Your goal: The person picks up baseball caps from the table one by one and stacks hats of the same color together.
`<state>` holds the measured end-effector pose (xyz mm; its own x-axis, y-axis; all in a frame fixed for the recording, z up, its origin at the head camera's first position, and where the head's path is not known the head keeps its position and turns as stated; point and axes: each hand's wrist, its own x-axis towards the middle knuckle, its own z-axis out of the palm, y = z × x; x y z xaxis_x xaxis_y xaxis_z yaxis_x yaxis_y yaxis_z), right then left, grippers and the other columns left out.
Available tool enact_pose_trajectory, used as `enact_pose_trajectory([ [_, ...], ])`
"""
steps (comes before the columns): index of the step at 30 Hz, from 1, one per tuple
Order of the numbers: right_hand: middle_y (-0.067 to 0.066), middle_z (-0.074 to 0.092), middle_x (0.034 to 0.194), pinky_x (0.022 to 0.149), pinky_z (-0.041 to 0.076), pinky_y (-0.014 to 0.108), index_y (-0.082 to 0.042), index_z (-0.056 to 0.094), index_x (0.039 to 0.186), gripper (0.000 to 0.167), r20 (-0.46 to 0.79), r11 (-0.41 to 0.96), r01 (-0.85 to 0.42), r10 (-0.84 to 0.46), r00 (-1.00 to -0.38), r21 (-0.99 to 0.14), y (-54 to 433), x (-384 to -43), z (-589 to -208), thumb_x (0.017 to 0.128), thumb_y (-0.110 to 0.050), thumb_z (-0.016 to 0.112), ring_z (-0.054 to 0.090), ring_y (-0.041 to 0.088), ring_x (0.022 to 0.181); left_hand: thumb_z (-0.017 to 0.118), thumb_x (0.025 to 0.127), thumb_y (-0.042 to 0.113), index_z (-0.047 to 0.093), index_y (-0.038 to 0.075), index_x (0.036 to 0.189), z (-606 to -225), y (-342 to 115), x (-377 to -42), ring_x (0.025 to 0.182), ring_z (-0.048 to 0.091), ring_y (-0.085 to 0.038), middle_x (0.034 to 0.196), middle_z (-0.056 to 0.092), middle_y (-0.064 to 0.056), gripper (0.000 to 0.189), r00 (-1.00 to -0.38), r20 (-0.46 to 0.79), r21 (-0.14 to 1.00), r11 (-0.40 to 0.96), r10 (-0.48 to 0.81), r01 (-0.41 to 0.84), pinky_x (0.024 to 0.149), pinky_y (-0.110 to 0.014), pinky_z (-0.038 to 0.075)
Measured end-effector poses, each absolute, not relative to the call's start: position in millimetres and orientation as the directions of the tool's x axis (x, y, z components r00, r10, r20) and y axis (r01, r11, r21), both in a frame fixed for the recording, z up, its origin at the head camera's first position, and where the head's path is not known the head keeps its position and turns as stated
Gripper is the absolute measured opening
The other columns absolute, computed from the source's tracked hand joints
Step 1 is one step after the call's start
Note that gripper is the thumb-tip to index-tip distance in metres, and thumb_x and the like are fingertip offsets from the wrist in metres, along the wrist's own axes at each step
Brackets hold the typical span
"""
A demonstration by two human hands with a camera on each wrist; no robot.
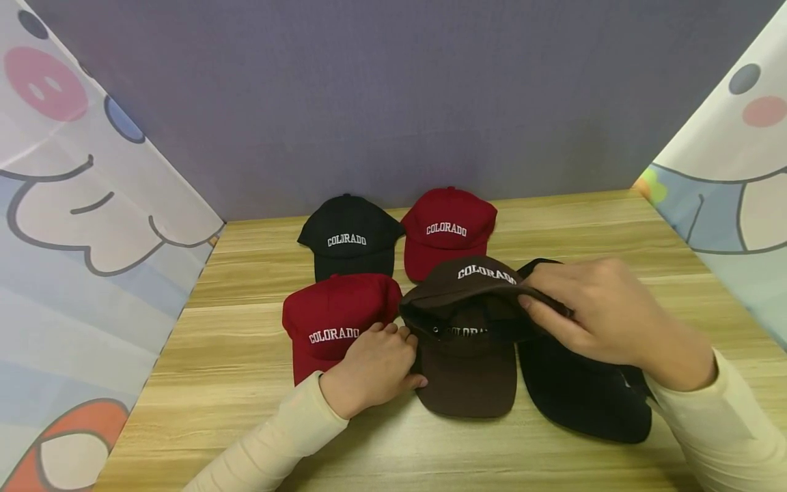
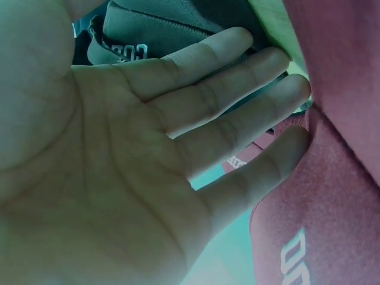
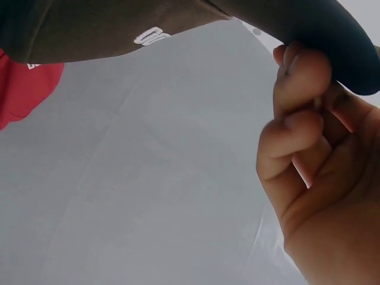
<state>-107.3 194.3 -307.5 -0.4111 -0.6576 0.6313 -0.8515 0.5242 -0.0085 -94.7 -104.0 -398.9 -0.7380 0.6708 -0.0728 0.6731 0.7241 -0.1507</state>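
My right hand (image 1: 596, 314) pinches the brim of a brown baseball cap (image 1: 445, 283), thumb below and fingers above. This cap is tilted, its open underside overlapping a second brown cap (image 1: 467, 389) that lies brim toward me. Curled fingers (image 3: 297, 130) at the brim show in the right wrist view. Between the lower brown cap and the front red cap (image 1: 326, 307) is my left hand (image 1: 378, 362), its thumb at the brown cap's left edge. Its fingers (image 2: 237, 136) are spread and nearly straight in the left wrist view, holding nothing.
A black cap (image 1: 584, 403) lies at the right, partly behind my right hand. Farther back on the wooden table (image 1: 233, 328) are another black cap (image 1: 350, 222) and a second red cap (image 1: 449, 208). A grey wall (image 1: 393, 102) stands behind, with cartoon-print panels on both sides.
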Motion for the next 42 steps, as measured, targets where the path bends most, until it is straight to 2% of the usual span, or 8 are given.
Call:
enact_pose_trajectory([
  [4,-0.020,0.047,0.072,0.049,0.030,0.016,-0.024,0.060,0.083,0.025,0.597,0.514,-0.857,-0.675,-0.434,-0.041,194,-106,-311,0.104,-0.032,0.050,0.034,-0.009,0.058,0.074,0.086,0.057,0.072,0.011,0.107,-398,-104,-95,0.084,0.061,-0.017,0.097,0.070,-0.001,0.051,-0.737,-0.072,-0.154,0.723,0.672,0.674,0.073,-0.029,0.047],
  [7,-0.021,0.046,0.073,0.050,0.029,0.014,-0.027,0.057,0.081,0.014,0.555,0.526,-0.848,-0.687,-0.469,-0.065,193,-105,-313,0.093,-0.021,0.062,0.033,-0.010,0.059,0.074,0.087,0.057,0.073,0.010,0.107,-398,-104,-95,0.085,0.061,-0.017,0.097,0.070,-0.001,0.051,-0.738,-0.073,-0.154,0.723,0.671,0.673,0.074,-0.030,0.047],
  [9,-0.021,0.046,0.073,0.051,0.029,0.013,-0.028,0.056,0.080,0.018,0.529,0.532,-0.843,-0.693,-0.490,-0.084,193,-104,-313,0.083,-0.015,0.069,0.034,-0.009,0.059,0.074,0.087,0.057,0.073,0.010,0.109,-398,-104,-95,0.085,0.061,-0.017,0.097,0.070,-0.001,0.052,-0.738,-0.074,-0.153,0.724,0.670,0.673,0.074,-0.030,0.047],
  [11,-0.022,0.045,0.073,0.052,0.028,0.012,-0.029,0.055,0.079,0.023,0.505,0.540,-0.837,-0.699,-0.507,-0.092,192,-104,-313,0.079,-0.013,0.071,0.033,-0.009,0.060,0.073,0.088,0.057,0.073,0.010,0.111,-398,-104,-95,0.087,0.061,-0.017,0.098,0.070,-0.001,0.053,-0.740,-0.076,-0.153,0.726,0.668,0.671,0.074,-0.030,0.047],
  [21,-0.025,0.044,0.073,0.053,0.029,0.015,-0.031,0.058,0.082,0.025,0.425,0.569,-0.816,-0.717,-0.553,-0.101,190,-104,-316,0.079,-0.012,0.074,0.032,-0.010,0.058,0.070,0.090,0.059,0.072,0.010,0.109,-400,-103,-95,0.095,0.062,-0.017,0.097,0.069,0.000,0.052,-0.749,-0.079,-0.143,0.736,0.658,0.662,0.077,-0.031,0.048],
  [28,-0.025,0.039,0.069,0.052,0.026,0.017,-0.030,0.052,0.076,0.028,0.395,0.574,-0.816,-0.735,-0.552,-0.070,187,-105,-319,0.078,-0.013,0.074,0.030,-0.009,0.057,0.069,0.090,0.059,0.070,0.011,0.109,-401,-104,-95,0.098,0.063,-0.017,0.100,0.069,-0.001,0.052,-0.751,-0.072,-0.132,0.740,0.657,0.660,0.080,-0.031,0.049],
  [36,-0.024,0.035,0.067,0.051,0.023,0.018,-0.029,0.048,0.072,0.033,0.289,0.608,-0.792,-0.749,-0.597,-0.061,184,-103,-323,0.074,-0.014,0.077,0.024,-0.008,0.055,0.069,0.090,0.059,0.069,0.009,0.116,-398,-105,-95,0.101,0.063,-0.017,0.104,0.068,-0.002,0.057,-0.752,-0.073,-0.116,0.744,0.655,0.658,0.081,-0.031,0.049],
  [42,-0.023,0.037,0.066,0.051,0.025,0.021,-0.027,0.049,0.073,0.032,0.201,0.632,-0.773,-0.752,-0.628,-0.055,180,-100,-325,0.074,-0.016,0.078,0.029,-0.005,0.055,0.069,0.090,0.059,0.069,0.009,0.115,-398,-105,-96,0.101,0.063,-0.017,0.104,0.067,-0.002,0.056,-0.749,-0.069,-0.107,0.742,0.659,0.662,0.082,-0.031,0.049],
])
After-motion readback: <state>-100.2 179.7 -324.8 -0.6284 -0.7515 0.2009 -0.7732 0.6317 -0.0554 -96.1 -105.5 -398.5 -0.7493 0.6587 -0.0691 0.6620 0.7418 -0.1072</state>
